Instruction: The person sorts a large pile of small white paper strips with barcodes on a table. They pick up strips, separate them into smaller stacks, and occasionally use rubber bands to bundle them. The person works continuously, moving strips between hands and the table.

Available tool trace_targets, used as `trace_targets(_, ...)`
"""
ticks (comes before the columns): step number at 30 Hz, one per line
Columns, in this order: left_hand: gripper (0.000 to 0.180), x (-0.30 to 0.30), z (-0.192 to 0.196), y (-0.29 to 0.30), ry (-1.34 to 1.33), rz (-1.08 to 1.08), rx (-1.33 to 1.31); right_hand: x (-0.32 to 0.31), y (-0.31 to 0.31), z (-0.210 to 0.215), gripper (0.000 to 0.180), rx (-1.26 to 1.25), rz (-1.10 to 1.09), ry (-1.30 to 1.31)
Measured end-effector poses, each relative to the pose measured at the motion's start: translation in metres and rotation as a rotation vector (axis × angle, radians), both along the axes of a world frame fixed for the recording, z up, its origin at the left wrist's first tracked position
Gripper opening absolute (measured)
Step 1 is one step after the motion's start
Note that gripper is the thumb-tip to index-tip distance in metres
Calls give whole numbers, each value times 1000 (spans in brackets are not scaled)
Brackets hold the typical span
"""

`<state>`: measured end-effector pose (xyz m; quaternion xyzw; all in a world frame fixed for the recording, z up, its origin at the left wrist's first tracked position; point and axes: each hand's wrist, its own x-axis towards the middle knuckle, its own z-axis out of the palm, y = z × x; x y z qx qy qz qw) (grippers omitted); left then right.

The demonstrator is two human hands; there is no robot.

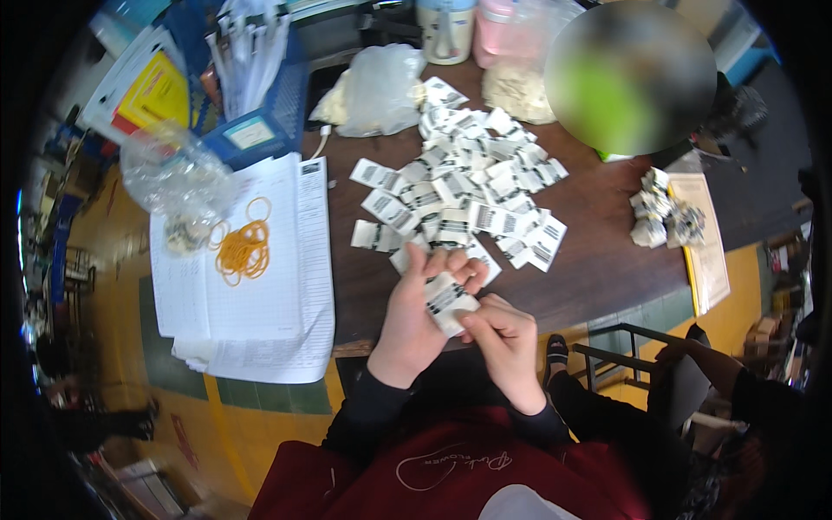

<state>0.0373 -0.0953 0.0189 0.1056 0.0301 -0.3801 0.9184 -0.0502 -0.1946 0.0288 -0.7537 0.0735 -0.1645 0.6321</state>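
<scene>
Close to the table's front edge, a small stack of white printed labels [449,303] lies in my left hand [409,331], its fingers curled round the far side. My right hand [504,347] pinches the near corner of those labels between thumb and finger. How many are in the stack I cannot tell. Just beyond my hands spreads a loose heap of similar white labels [455,186] with black print, overlapping at many angles on the dark wooden table [589,208].
Orange rubber bands [243,253] lie on white papers [260,312] at left, beside a clear plastic bag [173,178]. Behind stand a blue file holder [251,139], a plastic-wrapped bundle [381,91] and a pink container [496,35]. Bundled labels [663,212] sit at right. Another person's arm [715,368] shows right.
</scene>
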Motion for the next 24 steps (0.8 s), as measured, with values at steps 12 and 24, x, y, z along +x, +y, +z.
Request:
trace_targets(12, 42, -4, -14, 1, 70, 13, -17, -4, -1, -5, 16, -121, -8, 43)
trace_targets(24, 41, 5, 5, 5, 72, 98, 177, -13, -2, -5, 17, -20, -9, 12)
